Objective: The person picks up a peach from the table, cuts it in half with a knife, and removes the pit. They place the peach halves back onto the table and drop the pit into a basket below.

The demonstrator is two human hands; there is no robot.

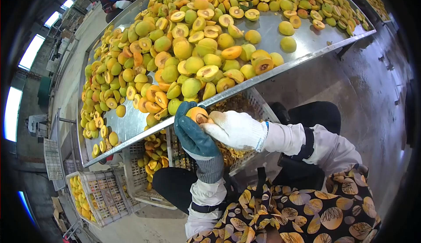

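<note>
My left hand (196, 131), in a dark teal coated glove with a grey cuff, is closed around a halved yellow peach (197, 114). The cut face with its brown pit hollow is turned toward my right hand. My right hand (234, 128), in a white knitted glove, is closed with its fingertips against that cut face. Whatever the right fingers grip is hidden. Both hands are just off the near edge of a metal table (267, 74), which bears a large heap of whole and halved yellow peaches (191, 87).
Under the table, a crate (261, 105) holds scraps, beside another crate of peach pieces (155, 153). A white crate of yellow fruit (107, 199) stands at lower left. Across the table is another person's white-gloved hand (123, 4). My knees are below the table's edge.
</note>
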